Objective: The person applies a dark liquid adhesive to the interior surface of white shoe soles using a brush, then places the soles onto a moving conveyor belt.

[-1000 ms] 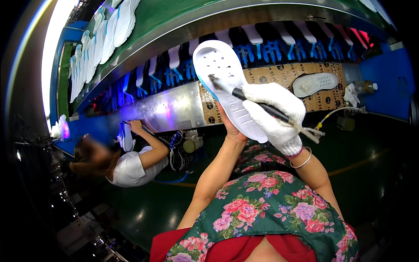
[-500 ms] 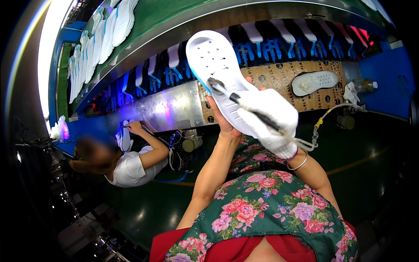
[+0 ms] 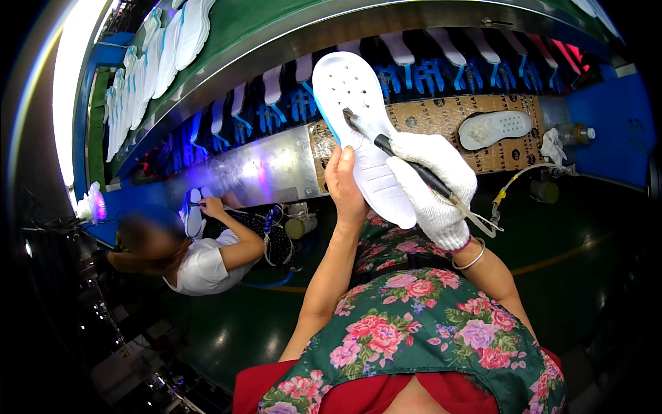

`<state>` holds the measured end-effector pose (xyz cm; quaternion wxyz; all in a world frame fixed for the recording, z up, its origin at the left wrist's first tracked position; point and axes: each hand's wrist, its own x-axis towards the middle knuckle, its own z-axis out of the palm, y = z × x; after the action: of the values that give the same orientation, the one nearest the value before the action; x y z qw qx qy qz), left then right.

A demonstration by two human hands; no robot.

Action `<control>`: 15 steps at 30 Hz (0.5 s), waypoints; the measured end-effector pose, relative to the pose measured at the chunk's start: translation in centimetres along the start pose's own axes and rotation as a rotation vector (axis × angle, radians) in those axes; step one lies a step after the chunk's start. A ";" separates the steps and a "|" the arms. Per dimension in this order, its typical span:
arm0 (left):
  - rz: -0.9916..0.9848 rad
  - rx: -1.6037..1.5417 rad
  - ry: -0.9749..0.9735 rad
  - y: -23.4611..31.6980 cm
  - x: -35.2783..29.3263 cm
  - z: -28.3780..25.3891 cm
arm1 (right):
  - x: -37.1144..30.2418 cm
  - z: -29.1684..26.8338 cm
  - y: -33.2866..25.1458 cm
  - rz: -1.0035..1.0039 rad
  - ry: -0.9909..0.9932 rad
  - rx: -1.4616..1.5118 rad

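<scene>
My bare left hand (image 3: 346, 181) grips a white shoe sole (image 3: 378, 165) by its left edge, thumb on the face and the other fingers out of sight beneath. Holes dot the sole's far, rounded end, and blue trim runs along its left side. In a white knitted glove, my right hand (image 3: 436, 181) is closed round a black-handled brush (image 3: 412, 163). The brush's bristles rest on the sole just below the holes. A thin pale tube trails from the handle's rear, by my right wrist.
Cardboard (image 3: 441, 114) on the metal bench bears another sole (image 3: 495, 130). A clear bottle (image 3: 578, 133) and a white cloth (image 3: 552, 146) lie to its right. Behind runs a rack of hanging shoe parts (image 3: 441, 48); white soles (image 3: 165, 58) line the upper-left shelf. A co-worker (image 3: 214, 265) sits at left.
The sole has shifted slightly right and turned a little. The brush tip has moved up and right across it, toward the holes. My left thumb now shows on the sole's face.
</scene>
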<state>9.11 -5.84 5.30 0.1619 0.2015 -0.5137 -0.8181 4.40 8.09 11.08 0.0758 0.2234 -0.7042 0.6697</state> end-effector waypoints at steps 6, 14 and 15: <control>0.100 0.141 -0.004 0.4 -0.9 0.0 | -0.4 0.3 0.2 -0.010 0.031 -0.014; -0.058 -0.370 -0.100 1.2 -1.8 0.2 | -0.2 0.9 -0.2 0.023 0.067 0.031; -0.077 -0.427 -0.085 1.1 -1.9 0.4 | -0.3 1.0 -0.1 0.019 0.065 0.037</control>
<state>10.62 -5.16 6.79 0.1478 0.1473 -0.3270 -0.9217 4.92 7.20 10.93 0.0882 0.1960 -0.6908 0.6903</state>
